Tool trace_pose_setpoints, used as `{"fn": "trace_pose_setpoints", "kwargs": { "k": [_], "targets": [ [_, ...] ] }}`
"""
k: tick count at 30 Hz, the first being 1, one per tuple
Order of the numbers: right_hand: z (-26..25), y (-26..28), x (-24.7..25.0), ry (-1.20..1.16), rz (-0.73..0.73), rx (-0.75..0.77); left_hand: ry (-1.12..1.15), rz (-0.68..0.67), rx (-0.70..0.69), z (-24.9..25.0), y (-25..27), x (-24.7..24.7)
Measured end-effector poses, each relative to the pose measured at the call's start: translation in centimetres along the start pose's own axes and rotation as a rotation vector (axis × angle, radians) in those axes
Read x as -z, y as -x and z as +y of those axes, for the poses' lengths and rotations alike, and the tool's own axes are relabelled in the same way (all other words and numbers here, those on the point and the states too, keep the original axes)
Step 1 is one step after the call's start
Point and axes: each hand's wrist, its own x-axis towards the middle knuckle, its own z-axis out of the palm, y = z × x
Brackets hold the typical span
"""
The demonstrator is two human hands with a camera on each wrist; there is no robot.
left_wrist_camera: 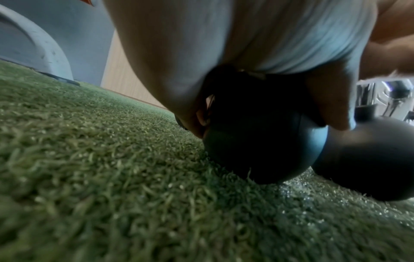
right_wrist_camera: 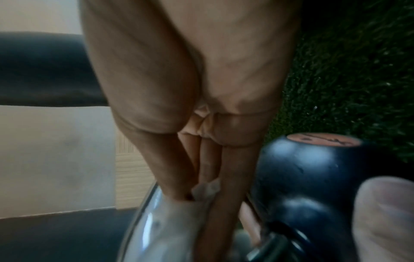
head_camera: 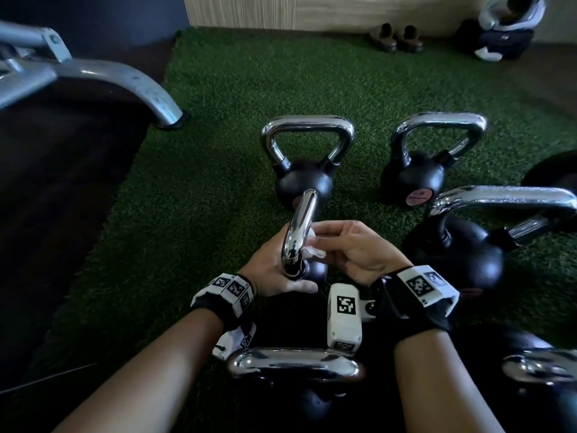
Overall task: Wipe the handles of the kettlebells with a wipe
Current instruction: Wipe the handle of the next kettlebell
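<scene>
A black kettlebell point(head_camera: 315, 270) leans on the green turf with its chrome handle point(head_camera: 301, 226) edge-on to me. My left hand point(head_camera: 281, 270) grips it low, where the handle meets the ball, with the thumb across the front. My right hand point(head_camera: 331, 237) pinches a small crumpled white wipe point(head_camera: 313, 250) against the right side of the handle. In the right wrist view the fingers point(right_wrist_camera: 224, 177) squeeze the wipe point(right_wrist_camera: 206, 189) onto the chrome handle point(right_wrist_camera: 156, 230). In the left wrist view the palm point(left_wrist_camera: 201, 79) covers the black ball point(left_wrist_camera: 257, 141).
Several more kettlebells stand around on the turf point(head_camera: 218, 189): two behind point(head_camera: 307, 179) point(head_camera: 412, 179), one at the right point(head_camera: 462, 254), and two chrome handles close to me point(head_camera: 296, 367) point(head_camera: 540, 367). A metal bench leg point(head_camera: 131, 82) lands at the turf's left edge. Shoes point(head_camera: 396, 37) sit by the far wall.
</scene>
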Motion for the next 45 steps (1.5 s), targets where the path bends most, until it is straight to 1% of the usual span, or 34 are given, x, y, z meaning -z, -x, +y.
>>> {"fn": "trace_pose_setpoints", "kwargs": {
  "k": [5, 9, 12, 15, 16, 20, 24, 25, 27, 32, 35, 39, 43, 45],
  "targets": [
    [0.5, 0.4, -0.4, -0.090, -0.028, -0.007, 0.052, 0.040, -0.018, 0.2, 0.3, -0.3],
    [0.1, -0.8, -0.8, -0.219, 0.051, 0.041, 0.076, 0.069, -0.042, 0.6, 0.2, -0.5],
    [0.3, -1.0, -0.9, -0.247, 0.070, 0.038, 0.024, 0.067, -0.064, 0.6, 0.3, -0.3],
    [0.9, -0.3, -0.9, -0.235, 0.049, 0.030, -0.049, -0.005, -0.029, 0.3, 0.1, -0.2],
    [1.0, -0.3, -1.0, -0.237, 0.057, 0.036, -0.051, -0.005, -0.029, 0.2, 0.1, -0.2],
    [0.6, -1.4, -1.1, -0.294, 0.171, 0.114, 0.054, 0.081, 0.004, -0.3, 0.4, -0.6],
    [1.0, -1.1, -1.5, -0.305, 0.249, 0.202, 0.042, 0.091, -0.004, 0.0, 0.4, -0.6],
    [1.2, -1.0, -1.7, -0.265, 0.276, 0.230, 0.050, 0.088, -0.004, -0.1, 0.4, -0.6],
    [1.3, -0.9, -2.0, -0.122, 0.379, 0.292, 0.055, 0.092, -0.008, 0.0, 0.5, -0.6],
    [0.8, -2.4, -2.3, 0.354, 0.728, 0.454, 0.035, 0.094, 0.002, -0.1, 0.3, -0.7],
    [0.7, -2.5, -2.3, 0.572, 0.867, 0.472, 0.026, 0.101, 0.006, -0.5, 0.3, -0.9],
    [0.0, -2.5, -2.6, 0.741, 0.878, 0.433, 0.039, 0.110, -0.002, -0.3, 0.4, -0.9],
    [-0.3, -2.7, -2.5, 0.766, 0.897, 0.452, 0.038, 0.109, -0.034, -0.1, 0.4, -0.9],
    [0.1, -2.8, -2.6, 0.818, 0.897, 0.447, 0.015, 0.119, -0.052, 0.1, 0.5, -0.9]
  ]
}}
